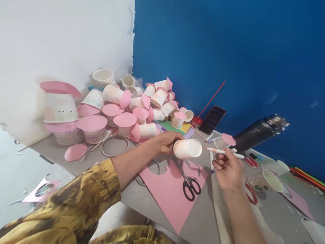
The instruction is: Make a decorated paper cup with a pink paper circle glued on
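Observation:
My left hand [168,142] is closed around one end of a white paper cup [188,149], which lies tilted on its side in the air over the table. A faint orange patch shows on the cup's wall. In my right hand [228,167] I grip a white marker pen [228,153], its orange tip pointing left at the cup, a small gap apart from it. Below the cup, black-handled scissors [190,187] rest on a sheet of pink paper [170,198] with round pieces cut out.
Several decorated paper cups with pink paper discs [125,119] are piled at the back left. A phone [212,119] leans against the blue wall beside a dark bottle [256,134]. Grey tape rings [115,136] lie at left, colored pencils [313,180] at far right.

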{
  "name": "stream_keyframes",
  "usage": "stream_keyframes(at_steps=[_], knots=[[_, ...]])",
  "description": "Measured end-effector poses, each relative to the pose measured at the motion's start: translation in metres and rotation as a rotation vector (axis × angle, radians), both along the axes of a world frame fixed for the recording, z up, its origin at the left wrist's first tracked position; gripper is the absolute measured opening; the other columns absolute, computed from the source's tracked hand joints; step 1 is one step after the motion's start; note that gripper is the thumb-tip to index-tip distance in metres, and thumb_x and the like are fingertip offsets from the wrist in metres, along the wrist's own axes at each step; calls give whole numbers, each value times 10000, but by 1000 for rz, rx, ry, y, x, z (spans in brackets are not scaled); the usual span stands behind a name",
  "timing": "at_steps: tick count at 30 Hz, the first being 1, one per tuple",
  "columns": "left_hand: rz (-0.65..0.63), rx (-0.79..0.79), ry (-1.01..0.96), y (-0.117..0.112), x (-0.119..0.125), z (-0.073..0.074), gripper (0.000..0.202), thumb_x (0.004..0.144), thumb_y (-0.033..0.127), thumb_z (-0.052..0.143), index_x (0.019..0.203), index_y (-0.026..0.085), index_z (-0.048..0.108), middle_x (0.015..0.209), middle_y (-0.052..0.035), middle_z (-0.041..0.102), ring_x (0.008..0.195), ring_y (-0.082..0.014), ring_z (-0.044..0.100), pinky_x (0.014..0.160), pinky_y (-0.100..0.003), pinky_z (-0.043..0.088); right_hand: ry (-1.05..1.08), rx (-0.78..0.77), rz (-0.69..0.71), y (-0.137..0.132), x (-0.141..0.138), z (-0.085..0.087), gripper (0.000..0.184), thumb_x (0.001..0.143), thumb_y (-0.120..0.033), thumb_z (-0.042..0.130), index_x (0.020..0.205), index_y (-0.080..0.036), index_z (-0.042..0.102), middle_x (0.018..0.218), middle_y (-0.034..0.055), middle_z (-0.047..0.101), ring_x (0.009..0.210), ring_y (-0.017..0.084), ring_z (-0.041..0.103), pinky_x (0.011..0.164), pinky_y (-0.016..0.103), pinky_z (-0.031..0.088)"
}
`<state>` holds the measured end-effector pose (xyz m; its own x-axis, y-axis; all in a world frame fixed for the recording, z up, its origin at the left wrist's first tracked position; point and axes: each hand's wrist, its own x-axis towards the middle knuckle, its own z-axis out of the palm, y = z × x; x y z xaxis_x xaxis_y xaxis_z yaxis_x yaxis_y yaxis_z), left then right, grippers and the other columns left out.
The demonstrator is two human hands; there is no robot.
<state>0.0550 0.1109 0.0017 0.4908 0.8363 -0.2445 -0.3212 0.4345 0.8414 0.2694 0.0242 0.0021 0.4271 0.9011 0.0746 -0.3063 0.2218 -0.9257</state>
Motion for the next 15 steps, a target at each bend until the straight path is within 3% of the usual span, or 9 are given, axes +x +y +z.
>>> stream_keyframes(at_steps=[5, 9, 12, 15], knots=[[-70, 188, 183, -7, -4, 9, 143, 591, 217, 696, 534, 187, 568, 540, -3, 534, 508, -142, 487, 475, -278, 397, -81, 50, -12, -5, -4, 8, 339, 696, -430, 854, 760, -205, 609, 562, -61, 527, 464, 83, 442, 412, 204, 315], [-141, 350, 320, -14, -6, 12, 101, 579, 221, 684, 506, 182, 627, 548, -3, 553, 546, -140, 484, 493, -262, 331, -302, 176, -28, -23, -8, 14, 239, 775, -391, 768, 701, -207, 634, 590, -27, 536, 505, 105, 463, 472, 244, 358], [-159, 408, 411, -18, -6, 16, 123, 580, 212, 650, 472, 188, 596, 523, 12, 523, 534, -133, 459, 497, -265, 313, -576, 215, -24, -36, -12, 13, 218, 817, -394, 709, 697, -224, 645, 605, 2, 558, 548, 158, 518, 494, 288, 400], [-153, 438, 505, -23, -4, 22, 159, 592, 193, 618, 448, 189, 551, 502, 17, 493, 511, -128, 435, 490, -272, 308, -716, 219, 21, -43, -16, 10, 222, 828, -410, 689, 708, -228, 650, 615, 16, 572, 574, 186, 549, 509, 314, 430]])
